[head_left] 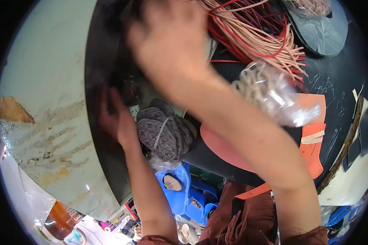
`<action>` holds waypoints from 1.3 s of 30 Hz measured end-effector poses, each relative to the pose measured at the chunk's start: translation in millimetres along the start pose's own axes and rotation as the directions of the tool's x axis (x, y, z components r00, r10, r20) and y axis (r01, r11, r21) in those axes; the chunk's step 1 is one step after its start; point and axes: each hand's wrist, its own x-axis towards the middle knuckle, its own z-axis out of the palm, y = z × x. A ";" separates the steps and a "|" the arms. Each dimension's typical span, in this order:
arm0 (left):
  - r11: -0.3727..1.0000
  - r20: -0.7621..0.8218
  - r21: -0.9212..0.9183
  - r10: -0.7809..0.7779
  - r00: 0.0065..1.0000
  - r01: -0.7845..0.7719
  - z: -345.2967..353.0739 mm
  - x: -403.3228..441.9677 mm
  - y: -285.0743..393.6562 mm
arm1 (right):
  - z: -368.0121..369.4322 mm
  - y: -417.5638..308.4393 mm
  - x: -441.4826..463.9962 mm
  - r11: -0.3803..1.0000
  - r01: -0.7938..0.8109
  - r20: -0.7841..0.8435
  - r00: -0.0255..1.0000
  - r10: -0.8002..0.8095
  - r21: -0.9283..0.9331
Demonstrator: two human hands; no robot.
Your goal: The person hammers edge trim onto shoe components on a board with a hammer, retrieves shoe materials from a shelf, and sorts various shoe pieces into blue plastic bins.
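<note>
My left hand (116, 118) is beside a dark, shadowed surface, with its fingers stretched upward and apart; nothing shows in them. Motion blurs my right hand (169, 38), which is raised across the top of the view near a dark shape. Its fingertips are smeared and partly cut off, so any held item is hidden. Just right of my left wrist sits a grey patterned cloth bundle (161, 132) with a pale band around it. A thick bunch of beige and red cords (253, 34) lies to the right of my right hand.
A clear plastic bag of beige loops (265, 87) lies on the black tabletop (331, 81), near orange sheet pieces (313, 149) and a pink piece (225, 149). Grey flat pieces (325, 34) are at upper right. Below stands a blue plastic bin (180, 179). A stained pale panel (53, 122) fills the left.
</note>
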 end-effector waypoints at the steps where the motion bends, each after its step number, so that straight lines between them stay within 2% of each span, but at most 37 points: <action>1: 0.995 0.045 -0.022 0.094 0.995 -0.093 4.3 1.7 14.9 | -7.2 17.8 7.8 0.994 -0.106 0.085 0.991 0.108 -0.032; 3: 0.983 0.209 -0.126 0.160 0.965 -0.136 15.6 5.6 30.2 | -1.4 48.9 3.4 0.980 0.005 0.463 0.882 0.090 -0.200; 5: 0.972 0.225 0.024 0.222 0.949 -0.233 29.8 14.6 24.2 | -21.6 61.4 8.8 0.998 -0.036 0.375 0.927 0.011 0.059; 6: 0.955 0.240 0.095 0.252 0.938 -0.281 34.9 15.7 20.4 | -26.1 59.1 9.8 0.971 -0.084 0.422 0.906 -0.019 0.224; 7: 0.991 0.105 0.034 0.123 0.987 -0.127 35.7 17.1 16.2 | -29.6 59.6 9.6 0.919 -0.136 0.459 0.887 -0.053 0.370; 9: 0.976 -0.123 -0.153 -0.174 0.977 0.155 27.4 16.7 9.8 | -28.1 51.5 0.0 0.758 -0.235 0.549 0.814 -0.188 0.608; 10: 0.936 -0.110 -0.240 -0.289 0.951 0.257 13.9 10.7 22.0 | -35.2 45.0 -3.0 0.779 -0.127 0.438 0.876 -0.203 0.614; 11: 0.879 -0.086 -0.322 -0.397 0.914 0.351 -2.8 1.8 37.1 | -37.6 43.0 8.9 0.814 -0.060 0.375 0.905 -0.200 0.578; 12: 0.870 -0.057 -0.319 -0.413 0.909 0.376 -15.7 -11.2 47.9 | -40.2 40.9 20.7 0.846 0.001 0.309 0.931 -0.195 0.532; 13: 0.861 -0.028 -0.311 -0.431 0.902 0.402 -29.6 -24.1 52.9 | -44.1 51.0 46.8 0.944 0.039 0.415 0.892 -0.180 0.326; 15: 0.933 0.013 -0.290 -0.220 0.975 0.214 -46.4 -61.1 23.6 | -14.3 84.4 60.9 0.996 0.086 0.192 0.977 -0.089 0.024; 16: 0.964 0.113 -0.238 -0.094 0.989 0.118 -50.7 -71.4 24.3 | -16.5 89.4 63.6 0.998 0.055 0.312 0.949 -0.043 -0.029; 18: 0.981 0.325 -0.168 0.143 0.935 -0.092 -49.3 -95.0 37.1 | -32.8 85.8 63.2 0.996 -0.036 0.544 0.835 0.078 -0.087; 19: 0.983 0.287 -0.182 0.064 0.956 -0.011 -45.1 -104.9 40.5 | -43.3 82.5 64.8 0.989 -0.067 0.644 0.753 0.136 -0.131; 21: 0.966 0.219 -0.214 -0.097 0.971 0.145 -37.4 -120.5 42.9 | -55.7 93.9 45.9 0.990 -0.109 0.734 0.679 0.010 0.087; 23: 0.950 0.206 -0.157 -0.235 0.950 0.269 -36.4 -122.9 43.4 | -81.2 85.6 18.5 0.957 0.220 0.534 0.795 -0.288 0.188; 25: 0.941 0.145 -0.047 -0.327 0.934 0.336 -34.9 -126.3 50.2 | -111.1 79.5 2.7 0.868 0.250 0.555 0.685 -0.472 0.429; 27: 0.926 0.112 -0.134 -0.338 0.934 0.352 -33.4 -130.1 48.9 | -119.6 76.1 -11.3 0.768 0.268 0.453 0.678 -0.579 0.581; 28: 0.918 0.097 -0.174 -0.344 0.934 0.356 -32.9 -130.9 48.5 | -124.9 77.9 -12.8 0.753 0.320 0.495 0.597 -0.631 0.575; 31: 0.918 0.092 -0.164 -0.351 0.932 0.362 -31.1 -129.7 51.8 | -115.3 83.3 -8.2 0.773 0.264 0.510 0.623 -0.593 0.577; 32: 0.908 0.102 -0.196 -0.357 0.928 0.371 -28.5 -129.7 51.3 | -112.8 85.1 -2.4 0.812 0.186 0.569 0.628 -0.531 0.553; 33: 0.898 0.112 -0.222 -0.364 0.925 0.380 -26.2 -128.8 48.9 | -115.1 91.2 16.2 0.811 0.064 0.646 0.569 -0.509 0.582; 34: 0.886 0.117 -0.240 -0.379 0.918 0.396 -27.2 -128.7 45.9 | -101.6 92.2 28.3 0.835 0.055 0.583 0.691 -0.428 0.547; 35: 0.896 0.130 -0.205 -0.373 0.919 0.393 -26.5 -128.1 45.4 | -93.9 92.9 57.9 0.852 -0.057 0.647 0.678 -0.350 0.521; 36: 0.905 0.146 -0.163 -0.371 0.917 0.393 -26.2 -126.3 45.3 | -68.3 94.5 63.1 0.908 0.042 0.468 0.846 -0.255 0.418; 37: 0.913 0.159 -0.125 -0.368 0.916 0.388 -26.7 -123.8 42.7 | -43.5 94.6 72.6 0.900 -0.021 0.403 0.898 -0.174 0.435; 38: 0.909 0.181 -0.155 -0.360 0.915 0.388 -25.9 -121.7 36.9 | -25.9 86.6 86.9 0.866 -0.105 0.563 0.796 -0.221 0.489; 39: 0.862 0.203 -0.236 -0.408 0.890 0.449 -25.8 -118.5 33.7 | -10.0 69.1 90.4 0.854 -0.126 0.624 0.737 -0.259 0.504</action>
